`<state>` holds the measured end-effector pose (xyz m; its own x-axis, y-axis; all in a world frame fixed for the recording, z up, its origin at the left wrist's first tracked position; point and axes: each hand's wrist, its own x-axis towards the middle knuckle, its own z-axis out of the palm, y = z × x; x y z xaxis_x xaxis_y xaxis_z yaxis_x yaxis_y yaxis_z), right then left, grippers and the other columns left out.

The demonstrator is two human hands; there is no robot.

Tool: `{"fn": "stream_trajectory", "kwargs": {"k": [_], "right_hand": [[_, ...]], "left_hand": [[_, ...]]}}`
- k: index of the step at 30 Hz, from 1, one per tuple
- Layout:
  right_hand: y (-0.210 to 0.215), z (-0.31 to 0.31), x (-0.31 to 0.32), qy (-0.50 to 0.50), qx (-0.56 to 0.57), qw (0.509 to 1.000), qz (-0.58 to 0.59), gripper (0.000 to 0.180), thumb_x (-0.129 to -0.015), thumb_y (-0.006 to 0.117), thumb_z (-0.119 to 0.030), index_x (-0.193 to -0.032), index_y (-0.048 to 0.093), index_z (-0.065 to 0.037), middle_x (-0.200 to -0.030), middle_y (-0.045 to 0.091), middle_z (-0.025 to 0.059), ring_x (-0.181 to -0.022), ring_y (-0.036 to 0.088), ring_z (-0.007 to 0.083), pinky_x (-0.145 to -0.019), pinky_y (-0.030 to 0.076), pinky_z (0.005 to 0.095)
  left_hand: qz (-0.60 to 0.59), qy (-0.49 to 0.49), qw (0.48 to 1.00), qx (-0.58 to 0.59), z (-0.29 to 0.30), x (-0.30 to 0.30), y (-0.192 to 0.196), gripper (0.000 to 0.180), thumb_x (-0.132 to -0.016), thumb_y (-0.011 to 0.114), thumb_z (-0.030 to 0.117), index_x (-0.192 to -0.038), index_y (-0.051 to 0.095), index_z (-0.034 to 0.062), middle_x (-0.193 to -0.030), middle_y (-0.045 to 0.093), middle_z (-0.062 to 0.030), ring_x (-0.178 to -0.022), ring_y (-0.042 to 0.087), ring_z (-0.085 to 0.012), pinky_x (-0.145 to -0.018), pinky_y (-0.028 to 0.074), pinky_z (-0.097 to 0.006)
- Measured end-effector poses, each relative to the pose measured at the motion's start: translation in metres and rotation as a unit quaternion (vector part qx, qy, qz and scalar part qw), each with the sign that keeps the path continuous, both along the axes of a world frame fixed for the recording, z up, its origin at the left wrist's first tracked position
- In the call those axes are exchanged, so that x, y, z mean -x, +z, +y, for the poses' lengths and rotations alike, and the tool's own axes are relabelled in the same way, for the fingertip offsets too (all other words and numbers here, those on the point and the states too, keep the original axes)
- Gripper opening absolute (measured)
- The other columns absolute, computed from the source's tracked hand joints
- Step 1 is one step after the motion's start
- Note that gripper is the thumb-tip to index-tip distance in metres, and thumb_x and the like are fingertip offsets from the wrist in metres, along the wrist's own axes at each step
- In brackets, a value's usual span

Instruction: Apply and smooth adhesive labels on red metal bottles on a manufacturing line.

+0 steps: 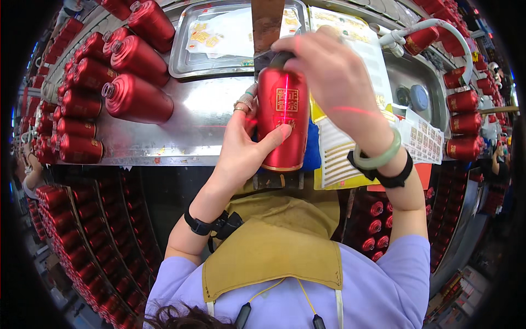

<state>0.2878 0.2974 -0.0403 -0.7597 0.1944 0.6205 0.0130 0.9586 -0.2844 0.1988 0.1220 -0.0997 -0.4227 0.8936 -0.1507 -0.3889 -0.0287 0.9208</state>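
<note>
Upright before me stands a glossy red bottle (282,126) with a gold square emblem and a thin gold band at its base. My left hand (246,131) grips its lower left side, thumb across the front, with pale wraps on its fingertips. Red laser lines cross the bottle's face. Over the bottle's top, my right hand (334,77) is blurred by motion, its fingers curled at a dark piece (280,59) on the neck. What exactly those fingers hold is hidden. Behind the bottle is a blue cloth-like patch (312,148).
Left on the metal bench (192,120) lie several red bottles (137,98). A metal tray (181,60) holds white sheets with gold decals. At right are a yellow-edged decal sheet (342,156), a sink (433,71) and a curved white pipe (463,41). More bottles fill racks below.
</note>
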Motion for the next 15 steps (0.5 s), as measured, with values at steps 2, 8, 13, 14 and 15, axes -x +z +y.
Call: {"fn": "stream_trajectory", "kwargs": {"k": [2, 8, 13, 14, 15], "right_hand": [[-0.001, 0.016, -0.006, 0.022, -0.030, 0.998, 0.051, 0.020, -0.078, 0.072, -0.004, -0.097, 0.071, -0.008, -0.091, 0.071, 0.0062, -0.087, 0.065, 0.0271, -0.077, 0.054, 0.0372], [-0.052, -0.038, -0.078, 0.188, -0.014, 0.982, 0.030, 0.026, -0.078, 0.074, -0.009, -0.103, 0.078, -0.014, -0.105, 0.076, 0.0007, -0.087, 0.066, 0.0193, -0.077, 0.055, 0.0342], [-0.023, -0.046, -0.058, 0.172, 0.092, 0.977, -0.091, 0.034, -0.074, 0.082, -0.007, -0.107, 0.074, -0.010, -0.096, 0.072, 0.0057, -0.082, 0.066, 0.0241, -0.066, 0.054, 0.0333], [-0.031, -0.035, -0.043, 0.128, 0.076, 0.989, -0.010, 0.032, -0.076, 0.081, -0.006, -0.107, 0.071, -0.007, -0.093, 0.071, 0.0066, -0.080, 0.065, 0.0265, -0.065, 0.053, 0.0352], [-0.024, -0.024, -0.027, 0.053, -0.001, 0.998, -0.022, 0.029, -0.076, 0.080, -0.005, -0.104, 0.071, -0.005, -0.094, 0.071, 0.0073, -0.078, 0.064, 0.0270, -0.064, 0.053, 0.0371]], "left_hand": [[-0.003, -0.014, 1.000, 0.026, -0.001, 0.003, 0.008, 0.083, -0.088, 0.079, 0.002, -0.155, 0.031, -0.0043, -0.145, 0.053, -0.0146, -0.134, 0.053, -0.0189, -0.114, 0.043, -0.037], [-0.056, 0.025, 0.998, -0.004, -0.004, 0.020, -0.011, 0.069, -0.109, 0.056, 0.027, -0.159, 0.024, -0.0086, -0.155, 0.046, -0.0203, -0.146, 0.042, -0.0226, -0.123, 0.030, -0.038], [-0.042, 0.068, 0.997, 0.020, 0.002, 0.033, -0.001, 0.067, -0.113, 0.039, 0.045, -0.157, 0.032, -0.0045, -0.156, 0.045, -0.0234, -0.147, 0.043, -0.0300, -0.126, 0.026, -0.042], [-0.043, 0.067, 0.997, 0.019, 0.002, 0.034, -0.001, 0.067, -0.113, 0.039, 0.045, -0.157, 0.032, -0.0045, -0.156, 0.045, -0.0234, -0.147, 0.043, -0.0300, -0.126, 0.026, -0.042], [-0.029, 0.064, 0.997, 0.016, -0.002, 0.036, 0.000, 0.067, -0.113, 0.037, 0.046, -0.156, 0.033, -0.0049, -0.156, 0.045, -0.0237, -0.148, 0.043, -0.0305, -0.125, 0.027, -0.042]]}}
